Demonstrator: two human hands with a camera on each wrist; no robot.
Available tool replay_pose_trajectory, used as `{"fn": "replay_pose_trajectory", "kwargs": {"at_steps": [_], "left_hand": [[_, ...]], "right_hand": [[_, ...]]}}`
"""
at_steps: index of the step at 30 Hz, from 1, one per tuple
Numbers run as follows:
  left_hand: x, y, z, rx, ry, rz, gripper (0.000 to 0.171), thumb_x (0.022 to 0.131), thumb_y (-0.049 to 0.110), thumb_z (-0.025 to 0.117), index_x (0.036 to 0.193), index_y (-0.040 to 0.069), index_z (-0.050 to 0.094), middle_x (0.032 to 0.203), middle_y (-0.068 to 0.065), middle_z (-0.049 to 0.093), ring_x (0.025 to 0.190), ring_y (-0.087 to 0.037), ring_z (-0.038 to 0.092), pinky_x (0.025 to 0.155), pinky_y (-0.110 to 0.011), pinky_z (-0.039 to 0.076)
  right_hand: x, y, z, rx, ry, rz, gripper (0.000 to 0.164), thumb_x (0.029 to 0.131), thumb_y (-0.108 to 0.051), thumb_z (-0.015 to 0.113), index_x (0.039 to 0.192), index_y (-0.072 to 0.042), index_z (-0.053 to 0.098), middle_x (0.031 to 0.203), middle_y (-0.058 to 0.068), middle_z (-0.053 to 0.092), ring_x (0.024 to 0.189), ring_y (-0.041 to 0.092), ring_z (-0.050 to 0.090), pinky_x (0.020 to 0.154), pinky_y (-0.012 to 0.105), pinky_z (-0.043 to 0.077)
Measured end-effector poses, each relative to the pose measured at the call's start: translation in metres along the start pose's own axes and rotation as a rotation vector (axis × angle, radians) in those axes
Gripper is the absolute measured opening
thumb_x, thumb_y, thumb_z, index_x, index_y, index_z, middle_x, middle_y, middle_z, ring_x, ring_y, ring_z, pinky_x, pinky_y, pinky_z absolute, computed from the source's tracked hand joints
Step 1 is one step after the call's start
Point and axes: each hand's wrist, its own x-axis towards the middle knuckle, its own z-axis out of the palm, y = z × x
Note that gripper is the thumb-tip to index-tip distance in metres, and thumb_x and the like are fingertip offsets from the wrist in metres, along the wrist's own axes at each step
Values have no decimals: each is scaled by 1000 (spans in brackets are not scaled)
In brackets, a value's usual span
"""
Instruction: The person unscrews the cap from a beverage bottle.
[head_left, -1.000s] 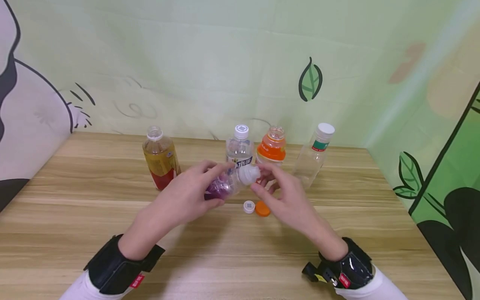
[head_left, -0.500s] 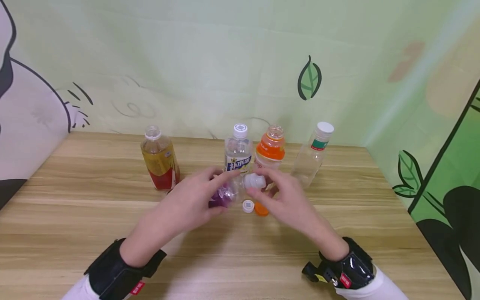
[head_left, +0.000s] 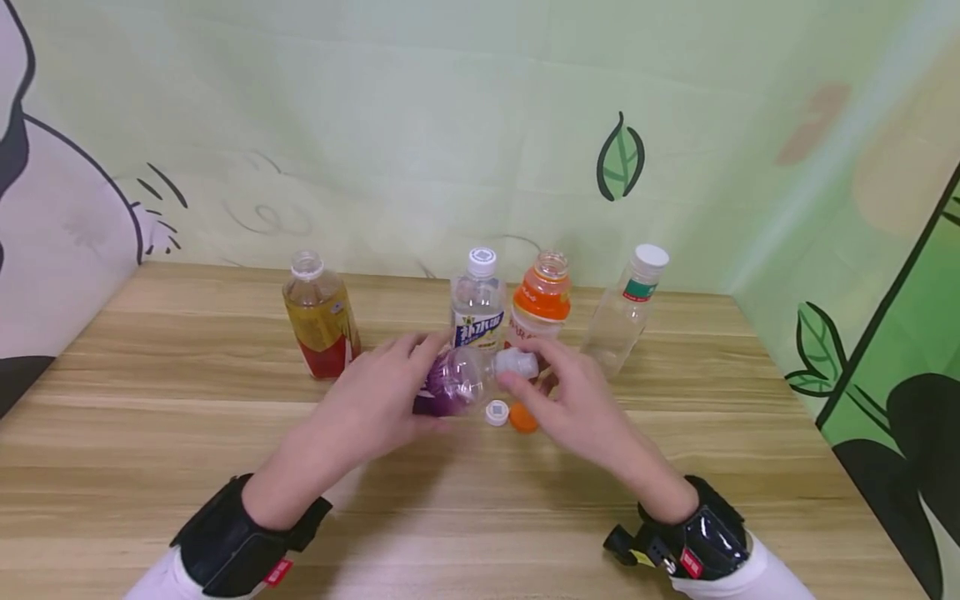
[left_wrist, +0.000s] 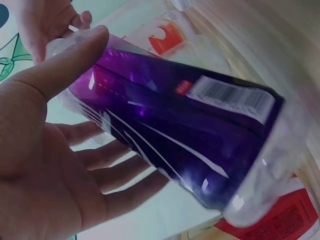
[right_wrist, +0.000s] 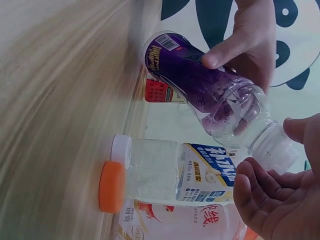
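Observation:
A clear bottle [head_left: 468, 379] with a purple label lies tilted in my left hand [head_left: 367, 408], its neck pointing right. In the left wrist view my thumb runs along the near side of the purple label [left_wrist: 170, 115], while the fingers spread under it. My right hand [head_left: 573, 396] has its thumb and fingers about the whitish cap [head_left: 517, 363] on the bottle's neck. From the right wrist, the translucent cap [right_wrist: 277, 152] shows between the thumb and the curled fingers. Just below the bottle, a white cap [head_left: 497, 412] and an orange cap [head_left: 523, 418] lie side by side on the table.
Behind my hands stand an uncapped bottle [head_left: 322, 325] with a gold and red label, a white-capped bottle [head_left: 478, 308], an uncapped orange-topped bottle [head_left: 542, 304] and a clear bottle [head_left: 622, 321] with a white cap. A printed cloth backdrop [head_left: 390, 150] rises behind the wooden table [head_left: 450, 533].
The purple-labelled bottle has come down and its neck has shifted right, now lying nearer level. My right hand has stayed at its cap. The standing bottles and loose caps have not moved.

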Motion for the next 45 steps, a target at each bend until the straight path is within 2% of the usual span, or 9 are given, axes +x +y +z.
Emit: {"fn": "replay_pose_trajectory", "kwargs": {"at_steps": [3, 9, 14, 18, 22, 34, 41, 45], "left_hand": [[0, -3, 1, 23, -27, -39, 89, 70, 43, 89, 142, 11, 47, 125, -9, 55, 113, -28, 57, 90, -44, 47], [2, -6, 2, 22, -71, -63, 78, 72, 39, 88, 137, 14, 53, 121, -6, 59, 107, -26, 61, 85, -43, 49], [3, -7, 2, 46, -73, -58, 75, 72, 39, 88, 135, 16, 55, 116, -4, 61, 102, -25, 64, 79, -43, 51], [4, -8, 3, 71, -68, -39, 75, 71, 41, 88, 134, 17, 56, 115, -3, 62, 100, -25, 65, 76, -43, 52], [4, -10, 4, 88, -53, -22, 75, 70, 44, 88, 133, 18, 57, 113, -2, 62, 98, -25, 66, 73, -42, 52], [5, -12, 5, 129, 2, 47, 76, 68, 52, 86, 131, 18, 59, 106, -1, 68, 89, -23, 69, 65, -39, 52], [6, -11, 5, 132, -1, 41, 78, 68, 53, 85, 132, 17, 59, 107, -2, 68, 90, -22, 69, 66, -37, 52], [5, -11, 5, 132, -3, 39, 78, 68, 53, 86, 133, 17, 59, 108, -2, 68, 90, -22, 69, 66, -37, 52]], "right_hand": [[0, -2, -1, -1, 20, 26, 33, 92, -20, 72, 119, -3, 64, 97, -3, 63, 76, 15, 59, 64, 25, 51], [0, -5, -2, -7, 31, 52, 32, 92, -23, 73, 117, -5, 65, 96, -5, 63, 76, 12, 59, 64, 25, 52], [0, -6, -3, -12, 29, 90, 28, 93, -24, 71, 114, -6, 67, 95, -5, 63, 77, 11, 60, 67, 26, 52], [0, -7, -4, -47, 19, 134, 22, 95, -30, 67, 106, -10, 68, 84, -8, 62, 72, 11, 60, 62, 23, 50], [0, -6, -4, -62, 3, 161, 23, 97, -35, 65, 101, -13, 67, 77, -10, 61, 68, 11, 59, 58, 23, 49], [1, -7, -4, 15, 13, 144, 20, 97, -23, 65, 109, -7, 65, 89, -3, 61, 74, 14, 59, 65, 24, 51], [-1, -8, -1, -21, 46, 72, 20, 97, -20, 65, 110, -6, 63, 89, -2, 56, 72, 13, 53, 61, 22, 47], [-1, -8, 0, -23, 47, 51, 24, 97, -19, 64, 116, -5, 61, 97, -1, 57, 76, 12, 54, 64, 22, 48]]}}
